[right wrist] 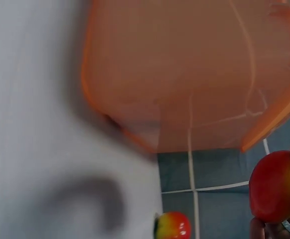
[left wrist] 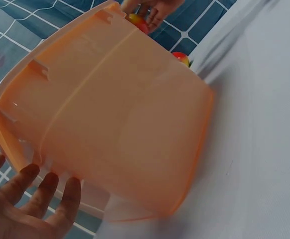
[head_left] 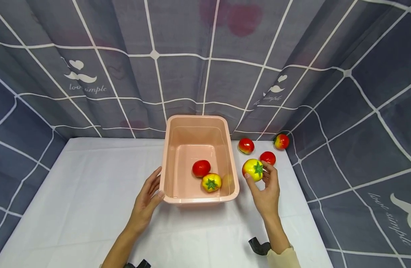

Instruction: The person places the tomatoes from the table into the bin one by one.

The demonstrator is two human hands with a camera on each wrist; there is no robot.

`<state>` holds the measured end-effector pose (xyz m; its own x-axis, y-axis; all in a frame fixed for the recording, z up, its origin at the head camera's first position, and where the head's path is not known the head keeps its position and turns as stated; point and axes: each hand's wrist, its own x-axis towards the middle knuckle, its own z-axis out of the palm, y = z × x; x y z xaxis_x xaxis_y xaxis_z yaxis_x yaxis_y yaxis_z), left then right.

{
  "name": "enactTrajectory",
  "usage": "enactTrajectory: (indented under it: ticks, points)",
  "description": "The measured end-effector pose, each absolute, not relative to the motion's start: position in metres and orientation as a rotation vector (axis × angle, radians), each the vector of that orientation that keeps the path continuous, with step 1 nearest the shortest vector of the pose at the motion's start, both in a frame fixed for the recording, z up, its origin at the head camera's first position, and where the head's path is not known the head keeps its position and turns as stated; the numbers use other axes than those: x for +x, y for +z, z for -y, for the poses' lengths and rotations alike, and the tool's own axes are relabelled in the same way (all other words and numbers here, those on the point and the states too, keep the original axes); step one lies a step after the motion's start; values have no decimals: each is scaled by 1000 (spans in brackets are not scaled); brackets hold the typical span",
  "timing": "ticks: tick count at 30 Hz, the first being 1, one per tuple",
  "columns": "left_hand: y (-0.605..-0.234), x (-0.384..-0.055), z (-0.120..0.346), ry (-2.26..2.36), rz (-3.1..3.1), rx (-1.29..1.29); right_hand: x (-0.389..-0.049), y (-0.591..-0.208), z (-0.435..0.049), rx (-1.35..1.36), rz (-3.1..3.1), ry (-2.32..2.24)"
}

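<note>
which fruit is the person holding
The yellow-and-red fruit in the right hand, beside the bin. It is the only one held: two others lie in the bin, three more on the table.

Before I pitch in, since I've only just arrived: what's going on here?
A person's right hand holds a yellow-and-red fruit to the right of the pink bin; the left hand touches its left side. A red fruit and a yellow one lie inside; three more fruits rest on the table.
</note>
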<state>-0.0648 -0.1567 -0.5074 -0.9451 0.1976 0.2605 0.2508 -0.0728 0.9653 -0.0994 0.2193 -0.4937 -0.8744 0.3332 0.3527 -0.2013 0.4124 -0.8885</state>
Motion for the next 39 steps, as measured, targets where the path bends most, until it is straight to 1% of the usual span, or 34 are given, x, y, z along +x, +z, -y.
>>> enactTrajectory:
  ticks: [12, 20, 29, 39]
  points:
    - [-507, -65, 156, -2222, 2108, -499, -82, -455, -196, 240, 2120, 1552]
    - [-508, -65, 156, -2225, 2102, -505, -77, -454, -176, 431, 2129, 1556]
    - [-508, -65, 156, -2226, 2104, -507, -70, -461, -167, 447, 2278, 1458]
    - [-507, -65, 155, -2208, 2117, -480, -70, -464, -167, 439, 2282, 1439]
